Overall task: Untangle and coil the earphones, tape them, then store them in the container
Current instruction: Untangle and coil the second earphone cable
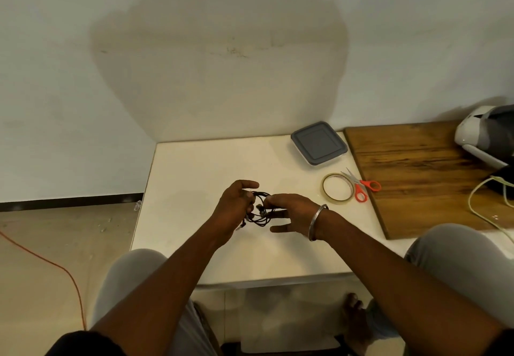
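A tangle of black earphones point(258, 211) hangs between my two hands above the middle of the white table point(194, 166). My left hand point(236, 205) grips the left side of the bundle with curled fingers. My right hand point(289, 211), with a metal bangle on the wrist, pinches the cord at its right side. A roll of clear tape point(337, 191) lies flat to the right. The container point(319, 143), with a grey lid on, sits at the table's back right corner.
Orange-handled scissors point(361, 187) lie beside the tape roll. A wooden board point(422, 172) adjoins the table on the right, with a white and grey object point(484, 135) and a pale cable point(484, 202) on it. An orange cable point(55, 263) runs across the floor at left.
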